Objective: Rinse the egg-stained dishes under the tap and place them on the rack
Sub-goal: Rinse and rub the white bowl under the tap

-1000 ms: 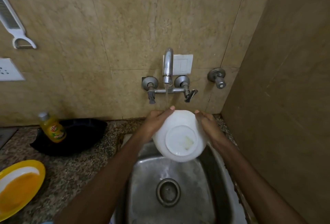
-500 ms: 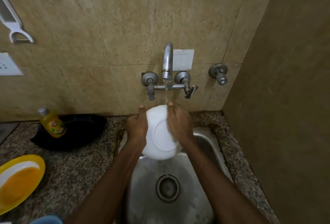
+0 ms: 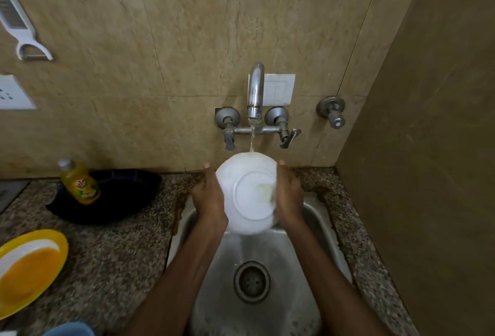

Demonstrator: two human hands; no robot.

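A white bowl (image 3: 245, 196) is held with its underside toward me, over the steel sink (image 3: 321, 228). My left hand (image 3: 209, 199) grips its left rim and my right hand (image 3: 289, 196) grips its right side. Water runs from the chrome tap (image 3: 255, 91) onto the bowl's top edge and drains off below it. A pale yellowish smear shows on the bowl's base beside my right fingers. A yellow plate (image 3: 29, 271) with orange egg residue lies on the counter at the far left.
A yellow dish-soap bottle (image 3: 79, 182) leans in a black pan (image 3: 112, 196) on the granite counter (image 3: 120, 250). A wall stands close on the right. A white peeler (image 3: 18, 22) hangs on the tiled wall. A blue object (image 3: 69, 329) peeks in at the bottom edge.
The bowl has turned in my hands under the stream. My right hand slid from the middle of the bowl's base to its right side, uncovering the base ring and the smear.
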